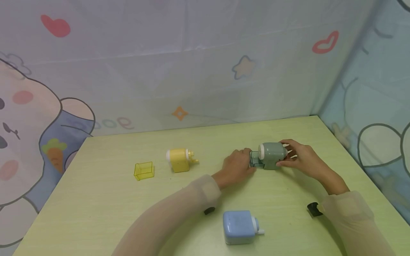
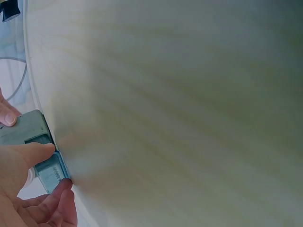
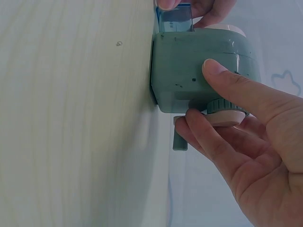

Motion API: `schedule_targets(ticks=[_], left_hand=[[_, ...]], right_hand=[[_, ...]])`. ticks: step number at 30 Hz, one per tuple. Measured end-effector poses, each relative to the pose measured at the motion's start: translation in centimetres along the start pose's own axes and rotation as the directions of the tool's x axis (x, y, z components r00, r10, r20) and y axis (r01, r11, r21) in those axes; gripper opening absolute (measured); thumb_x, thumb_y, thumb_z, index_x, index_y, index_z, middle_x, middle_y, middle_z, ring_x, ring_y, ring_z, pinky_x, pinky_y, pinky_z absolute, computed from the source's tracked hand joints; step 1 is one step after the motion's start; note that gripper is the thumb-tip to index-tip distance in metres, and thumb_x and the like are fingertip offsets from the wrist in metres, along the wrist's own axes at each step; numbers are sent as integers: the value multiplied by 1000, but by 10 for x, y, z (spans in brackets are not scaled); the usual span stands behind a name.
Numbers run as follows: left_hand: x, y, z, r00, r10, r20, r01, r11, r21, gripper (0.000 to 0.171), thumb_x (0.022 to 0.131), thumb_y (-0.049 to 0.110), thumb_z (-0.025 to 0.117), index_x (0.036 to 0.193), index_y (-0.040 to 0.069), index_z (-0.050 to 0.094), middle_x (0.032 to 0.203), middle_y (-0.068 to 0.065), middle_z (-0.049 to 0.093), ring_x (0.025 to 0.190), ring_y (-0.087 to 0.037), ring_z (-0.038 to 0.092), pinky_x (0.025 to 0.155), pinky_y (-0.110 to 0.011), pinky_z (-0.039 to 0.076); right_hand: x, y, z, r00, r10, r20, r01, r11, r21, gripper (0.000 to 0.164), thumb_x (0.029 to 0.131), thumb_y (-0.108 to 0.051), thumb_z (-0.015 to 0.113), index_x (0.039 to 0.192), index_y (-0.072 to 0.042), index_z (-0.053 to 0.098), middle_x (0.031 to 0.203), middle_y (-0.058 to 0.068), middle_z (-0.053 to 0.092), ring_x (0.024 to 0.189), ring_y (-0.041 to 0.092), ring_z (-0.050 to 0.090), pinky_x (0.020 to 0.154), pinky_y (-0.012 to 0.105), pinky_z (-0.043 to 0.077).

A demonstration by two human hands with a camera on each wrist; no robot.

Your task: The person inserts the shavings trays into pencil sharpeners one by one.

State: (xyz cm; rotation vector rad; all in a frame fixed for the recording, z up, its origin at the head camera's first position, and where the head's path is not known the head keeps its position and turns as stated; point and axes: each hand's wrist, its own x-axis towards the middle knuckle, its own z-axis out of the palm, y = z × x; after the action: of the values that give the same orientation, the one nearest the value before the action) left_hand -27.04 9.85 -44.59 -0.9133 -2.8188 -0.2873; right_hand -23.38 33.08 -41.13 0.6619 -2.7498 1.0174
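Rounded grey-green plastic crank sharpener (image 1: pixel 273 155): upright in the far right part of the pale wood-grain tabletop (image 1: pixel 96 199); I cannot tell whether its base touches down.
Clear teal plastic drawer (image 2: pixel 51 171): partly out of the slot at the sharpener's left-hand end.
Left hand (image 1: pixel 236 164): its fingers pinch the drawer, thumb on one face and fingertips opposite.
Right hand (image 1: pixel 304 160): its thumb lies against the sharpener's side while the other fingers curl round the end with the round ribbed knob (image 3: pixel 226 118) and small green crank handle (image 3: pixel 180 138).
Weight: I judge it light, so the whole sharpener would likely follow a tug on the drawer unless I brace it.
Surface: glossy and stiff, probably a bit slippery; I'd trust broad contact over fingertips.
Weak points: the drawer's thin walls could crack under a hard pinch, and the crank handle might turn if I gripped there.
Best hold: the sharpener's broad sides for bracing; the drawer's outer edges for moving it straight along its slot.
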Motion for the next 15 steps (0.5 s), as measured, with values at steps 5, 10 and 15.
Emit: schedule_targets(ticks=[5,10,15], left_hand=[[2,1,2,1000,-4,13,4,1000,2,52,81,45,65,115,8,49,84,5,55,69,-6,43,45,-20,38],[4,3,4,1000,-2,17,2,1000,16,56,81,46,65,117,8,49,86,5,56,70,-6,45,46,-20,38],[7,5,6,1000,11,20,-11,1000,26,59,81,49,63,119,7,48,90,3,57,73,-7,47,46,-20,39]], right_hand=[[0,-2,0,1000,6,6,-6,1000,2,61,75,-17,75,126,-3,43,93,12,61,79,20,59,62,30,50],[1,-2,0,1000,0,4,0,1000,-7,61,75,-16,75,125,-4,44,90,8,63,78,19,59,60,30,50],[1,-1,1,1000,-6,0,6,1000,-17,61,75,-15,75,125,-5,43,88,7,64,76,16,59,60,30,50]])
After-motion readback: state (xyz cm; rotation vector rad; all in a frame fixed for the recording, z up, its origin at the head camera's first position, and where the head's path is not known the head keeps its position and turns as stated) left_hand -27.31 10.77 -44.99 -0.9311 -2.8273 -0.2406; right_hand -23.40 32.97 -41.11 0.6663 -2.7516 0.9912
